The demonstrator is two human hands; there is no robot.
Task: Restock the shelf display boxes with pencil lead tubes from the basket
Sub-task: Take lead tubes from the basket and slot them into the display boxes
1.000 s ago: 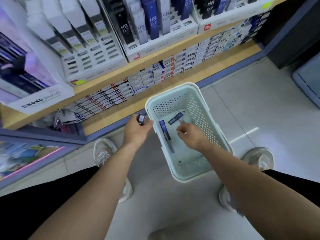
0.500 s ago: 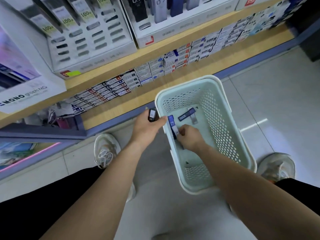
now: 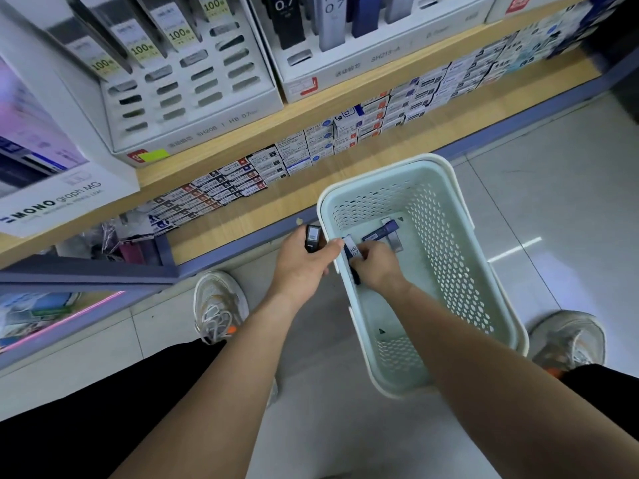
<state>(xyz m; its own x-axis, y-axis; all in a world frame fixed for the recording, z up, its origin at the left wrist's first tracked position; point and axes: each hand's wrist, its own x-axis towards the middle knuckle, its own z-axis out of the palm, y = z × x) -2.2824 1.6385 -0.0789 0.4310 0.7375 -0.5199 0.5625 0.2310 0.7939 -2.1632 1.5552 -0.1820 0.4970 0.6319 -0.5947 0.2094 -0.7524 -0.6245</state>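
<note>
Fingers of left hand (image 3: 300, 266) grip black tube (image 3: 313, 237), right hand's (image 3: 377, 268) pinch blue tube (image 3: 353, 252) in basket (image 3: 453, 257) on tiled floor (image 3: 560, 181).

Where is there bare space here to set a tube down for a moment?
The wooden strip of the lower shelf, between the small boxes and its blue edge, is bare; so is the near end of the basket and the tiled floor to its right. Display boxes crowd the upper shelf.
</note>
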